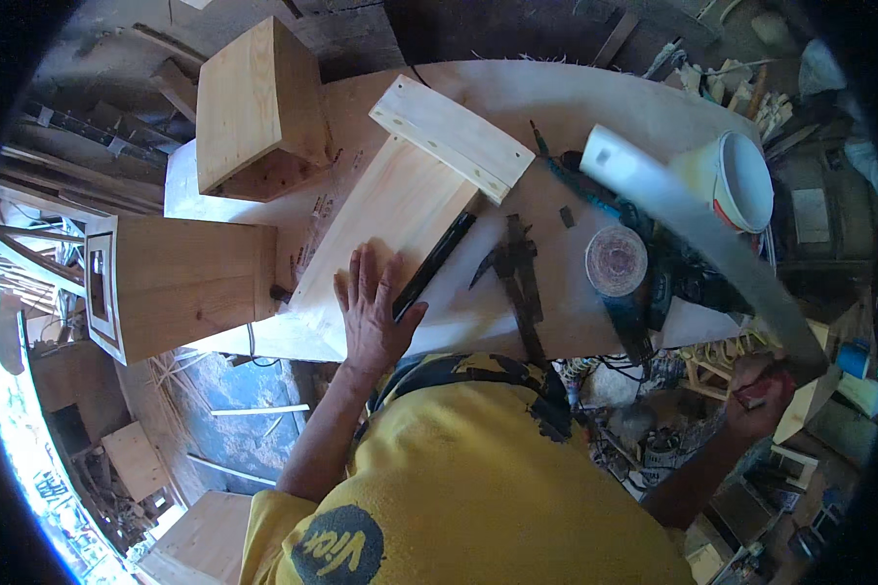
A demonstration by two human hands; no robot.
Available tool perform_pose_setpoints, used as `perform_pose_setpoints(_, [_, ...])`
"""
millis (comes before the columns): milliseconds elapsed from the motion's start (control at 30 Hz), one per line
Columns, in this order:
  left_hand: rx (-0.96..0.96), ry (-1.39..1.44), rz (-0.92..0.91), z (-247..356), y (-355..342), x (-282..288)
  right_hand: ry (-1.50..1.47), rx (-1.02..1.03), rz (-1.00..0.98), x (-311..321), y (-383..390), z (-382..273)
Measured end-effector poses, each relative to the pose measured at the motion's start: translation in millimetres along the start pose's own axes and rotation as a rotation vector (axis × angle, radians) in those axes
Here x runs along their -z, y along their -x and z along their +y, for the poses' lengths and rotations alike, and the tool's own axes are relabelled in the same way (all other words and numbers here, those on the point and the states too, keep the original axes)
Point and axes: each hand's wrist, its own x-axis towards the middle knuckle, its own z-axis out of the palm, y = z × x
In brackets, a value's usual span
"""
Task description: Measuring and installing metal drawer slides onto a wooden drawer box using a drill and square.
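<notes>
My left hand rests with fingers apart on a pale wooden panel, beside a black strip along the panel's edge. A short board with holes lies across the panel's far end. My right hand, low at the right, grips the red handle of a hand saw, whose wide steel blade is raised diagonally across the right of the workbench. Under the blade lie dark teal power tools and a round reddish disc. Dark metal squares or clamps lie between the panel and the tools.
Two wooden boxes stand at the left of the workbench. A white bucket is at the right end. Offcuts, stacked boards and mixed items crowd the floor around the bench.
</notes>
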Motion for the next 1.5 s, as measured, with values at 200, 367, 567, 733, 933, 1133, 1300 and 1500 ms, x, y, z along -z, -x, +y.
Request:
perform_pose_setpoints(200, [-0.128,0.133,0.125,10,-12,0,-0.049,-0.157,0.061,-54,-11,89])
perform_pose_setpoints(367, [-0.152,0.395,0.161,29,-23,10,0.028,-0.344,0.009,-182,-62,174])
perform_pose_setpoints(567, [-0.212,0.197,-0.1,28,-45,13,0.029,-0.508,-0.101,-237,-102,221])
perform_pose_setpoints(733, [-0.23,0.009,-0.233,24,-54,6,-0.024,-0.669,-0.207,-239,-110,241])
perform_pose_setpoints(933, [-0.255,0.008,-0.127,21,-61,-6,-0.138,-0.735,-0.331,-242,-121,245])
perform_pose_setpoints(1133, [-0.228,0.021,-0.076,21,-60,-10,-0.161,-0.709,-0.355,-235,-123,238])
perform_pose_setpoints(1300, [-0.234,0.003,-0.035,22,-62,-12,-0.257,-0.745,-0.272,-237,-119,243])
perform_pose_setpoints(1500, [-0.23,0.009,-0.062,19,-61,-9,-0.266,-0.687,-0.279,-239,-119,250])
